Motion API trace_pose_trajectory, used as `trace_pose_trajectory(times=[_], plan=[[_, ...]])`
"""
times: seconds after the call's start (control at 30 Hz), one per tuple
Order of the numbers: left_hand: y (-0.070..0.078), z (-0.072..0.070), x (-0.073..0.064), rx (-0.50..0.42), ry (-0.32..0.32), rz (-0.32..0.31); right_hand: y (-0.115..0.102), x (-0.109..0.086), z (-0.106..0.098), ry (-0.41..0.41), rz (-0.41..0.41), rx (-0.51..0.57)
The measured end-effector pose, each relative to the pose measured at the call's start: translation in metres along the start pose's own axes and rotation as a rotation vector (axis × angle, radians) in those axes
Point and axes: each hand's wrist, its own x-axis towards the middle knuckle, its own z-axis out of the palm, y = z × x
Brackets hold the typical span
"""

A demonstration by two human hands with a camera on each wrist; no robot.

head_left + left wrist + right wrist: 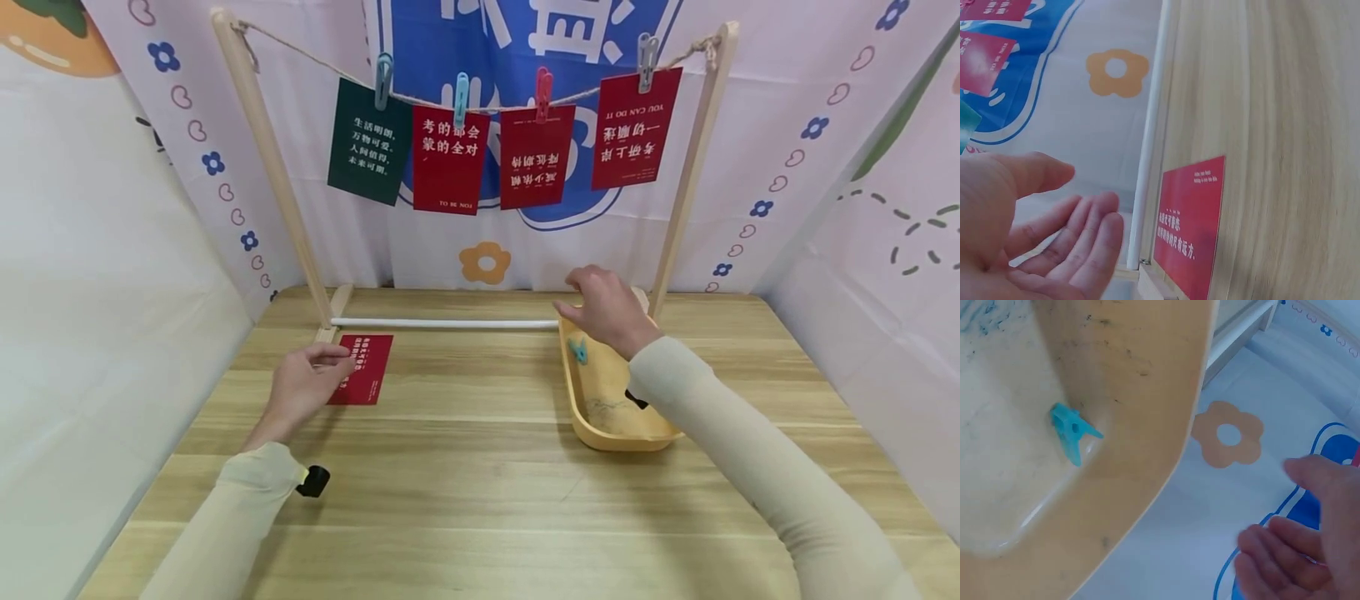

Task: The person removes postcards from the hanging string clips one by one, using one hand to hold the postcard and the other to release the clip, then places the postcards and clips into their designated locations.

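Observation:
My left hand (pixel 303 383), fingers loosely bent and holding nothing, hovers at the left edge of a red card (pixel 373 367) with white writing, which lies flat on the table. In the left wrist view that red card (pixel 1191 225) is to the right of the fingers, apart from them. Over the far end of a yellow plastic basket (pixel 622 444) is my right hand (pixel 609 307), its thumb and fingers spread apart with nothing between them. One blue clothespin (pixel 1071 431) lies inside the basket, away from the fingers.
A wooden frame (pixel 693 179) with a white bottom rod (pixel 450 323) stands at the table's back. From its twine (pixel 300 52) hang a green card (pixel 369 142) and three red ones, pinned by clothespins such as a red one (pixel 543 93). Printed cloth (pixel 330 258) surrounds the table.

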Motion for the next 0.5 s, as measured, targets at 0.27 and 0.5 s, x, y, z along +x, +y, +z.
trace_pose_trajectory(times=[0.27,0.5], plan=[[0.004,-0.001,0.000,-0.142,0.032,0.037,-0.018,-0.002,-0.002,0.222,-0.178,0.017],[0.007,-0.006,0.000,-0.182,0.041,0.057,-0.035,-0.003,-0.009,0.252,-0.226,0.087]])
